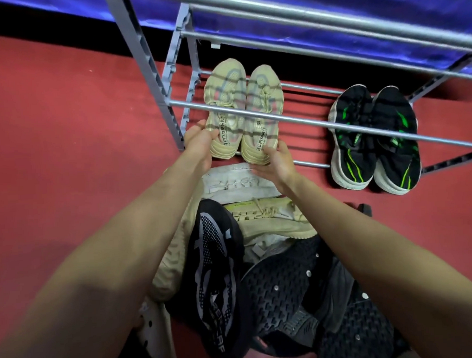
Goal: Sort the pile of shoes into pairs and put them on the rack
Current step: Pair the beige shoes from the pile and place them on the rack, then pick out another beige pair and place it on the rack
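Observation:
A pair of beige sneakers lies side by side on the lowest tier of the grey metal rack [253, 114], toes pointing away. My left hand [198, 142] grips the heel of the left beige sneaker [224, 98]. My right hand [277, 160] holds the heel of the right beige sneaker [264, 101]. A pair of black sneakers with green stripes [376, 140] rests on the same tier to the right. Below my arms lies the pile of shoes [260, 272]: black ones, beige ones and a white one.
Silver bars of the upper tiers [330, 20] cross over the shoes. The rack's grey side frame [149, 69] stands at the left. Red floor [65, 132] spreads to the left and between the two pairs. A blue sheet [331, 39] hangs behind the rack.

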`<state>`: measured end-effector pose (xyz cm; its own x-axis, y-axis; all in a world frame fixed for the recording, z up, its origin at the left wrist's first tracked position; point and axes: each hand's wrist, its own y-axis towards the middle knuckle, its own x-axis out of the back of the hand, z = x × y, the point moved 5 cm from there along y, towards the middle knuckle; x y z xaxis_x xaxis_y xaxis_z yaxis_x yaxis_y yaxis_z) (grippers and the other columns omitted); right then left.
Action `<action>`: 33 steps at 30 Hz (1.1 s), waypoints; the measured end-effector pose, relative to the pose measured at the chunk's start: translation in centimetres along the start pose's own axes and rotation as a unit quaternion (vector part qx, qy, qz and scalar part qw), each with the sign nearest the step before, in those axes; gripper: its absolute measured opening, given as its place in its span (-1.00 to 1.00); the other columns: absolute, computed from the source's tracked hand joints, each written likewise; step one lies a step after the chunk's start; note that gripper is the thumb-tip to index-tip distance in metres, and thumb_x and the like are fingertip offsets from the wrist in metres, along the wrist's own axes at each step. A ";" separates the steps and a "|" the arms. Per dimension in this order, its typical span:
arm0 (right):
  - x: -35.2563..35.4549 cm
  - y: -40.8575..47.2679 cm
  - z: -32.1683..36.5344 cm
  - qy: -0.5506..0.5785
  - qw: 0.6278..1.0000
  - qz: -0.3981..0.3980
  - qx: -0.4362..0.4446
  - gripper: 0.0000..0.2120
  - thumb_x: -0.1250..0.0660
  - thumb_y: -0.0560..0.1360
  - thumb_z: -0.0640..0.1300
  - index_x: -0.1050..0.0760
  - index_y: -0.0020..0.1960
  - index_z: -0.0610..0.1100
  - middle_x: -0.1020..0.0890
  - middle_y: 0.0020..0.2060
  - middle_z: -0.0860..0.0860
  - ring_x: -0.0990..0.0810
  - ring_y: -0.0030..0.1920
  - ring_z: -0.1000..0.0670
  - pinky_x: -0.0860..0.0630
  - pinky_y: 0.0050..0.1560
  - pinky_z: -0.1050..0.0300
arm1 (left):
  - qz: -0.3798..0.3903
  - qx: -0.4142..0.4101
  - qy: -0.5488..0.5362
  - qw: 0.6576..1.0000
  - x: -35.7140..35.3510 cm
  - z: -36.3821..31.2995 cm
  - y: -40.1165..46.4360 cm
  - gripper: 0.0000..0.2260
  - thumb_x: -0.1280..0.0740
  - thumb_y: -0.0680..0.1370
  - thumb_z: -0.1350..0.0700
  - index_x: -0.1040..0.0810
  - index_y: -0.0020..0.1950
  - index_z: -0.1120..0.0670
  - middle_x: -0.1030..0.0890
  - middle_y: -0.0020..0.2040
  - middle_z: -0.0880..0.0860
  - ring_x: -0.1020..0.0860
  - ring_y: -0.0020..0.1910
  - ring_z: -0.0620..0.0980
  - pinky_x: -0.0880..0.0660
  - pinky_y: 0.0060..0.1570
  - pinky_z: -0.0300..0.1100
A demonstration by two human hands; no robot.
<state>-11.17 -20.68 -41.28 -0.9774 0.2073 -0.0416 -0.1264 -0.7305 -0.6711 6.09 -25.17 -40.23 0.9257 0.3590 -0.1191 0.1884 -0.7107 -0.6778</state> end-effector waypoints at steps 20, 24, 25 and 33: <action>1.6 -12.1 -1.8 -0.458 0.865 -0.006 0.204 -0.65 -0.21 0.52 -0.24 -0.42 0.30 -0.21 -0.43 0.26 -0.20 -0.54 -0.01 -0.06 -0.43 0.19 0.09 | -0.116 -0.222 0.448 0.859 6.1 0.6 -10.5 -0.59 -0.25 0.46 0.20 -0.43 0.32 0.14 -0.48 0.27 0.18 -0.43 0.29 0.16 -0.38 0.30 0.02; 2.3 -15.2 -3.7 -0.512 0.833 0.024 0.206 -0.60 -0.20 0.49 -0.26 -0.39 0.33 -0.22 -0.40 0.25 -0.18 -0.43 0.25 -0.15 -0.33 0.31 0.11 | -0.175 -0.097 0.541 0.817 10.2 3.7 -12.3 -0.13 -0.49 0.33 -0.15 -0.14 0.48 0.13 -0.25 0.44 0.22 -0.22 0.44 0.24 -0.22 0.40 0.15; 2.6 -15.8 -3.9 -0.524 0.826 0.023 0.205 -0.58 -0.21 0.49 -0.26 -0.37 0.35 -0.23 -0.39 0.26 -0.18 -0.39 0.30 -0.15 -0.30 0.34 0.12 | -0.173 -0.061 0.543 0.820 11.1 4.4 -12.5 -0.04 -0.52 0.29 -0.17 -0.08 0.49 0.13 -0.21 0.46 0.24 -0.20 0.45 0.25 -0.19 0.42 0.16; 5.6 -17.9 -4.5 -0.523 0.838 0.002 0.155 -0.56 -0.25 0.49 -0.25 -0.36 0.37 -0.22 -0.38 0.28 -0.19 -0.39 0.30 -0.18 -0.28 0.37 0.08 | -0.146 0.011 0.511 0.847 13.5 5.0 -13.2 -0.21 -0.56 0.29 -0.09 -0.27 0.38 0.15 -0.34 0.39 0.20 -0.32 0.39 0.25 -0.33 0.38 0.14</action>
<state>-13.64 -3.52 -32.88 -0.5706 -0.3600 0.7381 -0.0027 -0.8979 -0.4401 14.44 -7.90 -36.53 0.6424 -0.2017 0.7393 0.4626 -0.6671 -0.5839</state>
